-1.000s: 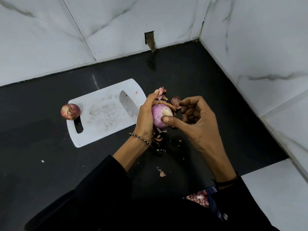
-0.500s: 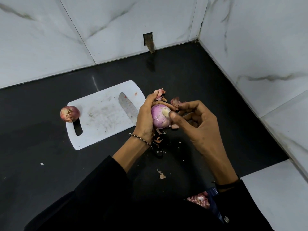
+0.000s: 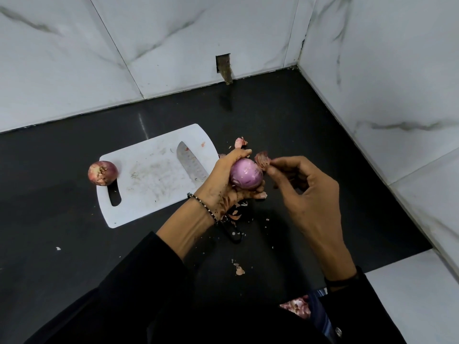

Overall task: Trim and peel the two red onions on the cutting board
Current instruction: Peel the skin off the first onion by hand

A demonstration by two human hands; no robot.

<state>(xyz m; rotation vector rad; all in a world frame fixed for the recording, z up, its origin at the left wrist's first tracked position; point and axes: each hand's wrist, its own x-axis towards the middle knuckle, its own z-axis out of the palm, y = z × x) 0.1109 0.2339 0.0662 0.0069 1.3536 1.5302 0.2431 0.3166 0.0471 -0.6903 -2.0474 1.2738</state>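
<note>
Purple-red round onion (image 3: 246, 175): held up off the black table (image 3: 74, 244), just right of the white plastic cutting board (image 3: 149, 184). It looks nearly bare, smooth and glossy on the side I can see.

Left hand (image 3: 224, 184): wrapped round the onion from the left and beneath, fingers curled under it and thumb over the top.

Right hand (image 3: 305, 192): thumb and forefinger pinch a flake of dry reddish skin (image 3: 262, 160) at the onion's upper right end, other fingers loosely curled. I cannot tell whether the flake is attached or already free.

Second round red onion (image 3: 102, 173): sits at the board's far left corner by the handle slot, papery skin on, rough end up. Untouched, by the look of it.

Steel knife (image 3: 191, 165): blade flat on the board, black handle running under the left wrist. Loose skin scraps (image 3: 240, 142) lie on the table around the hands.

Step in hand, as I judge it: clearing the last dry skin.
- Pull the flake along the curve of the onion, not straight outward, so it comes away whole.
- Turn the onion in the left hand afterwards; the hidden underside may carry more dry patches.
- Grip lightly, since the bare surface is likely slick.
- Mind the knife handle beneath the wrist when lowering the hand.
</note>
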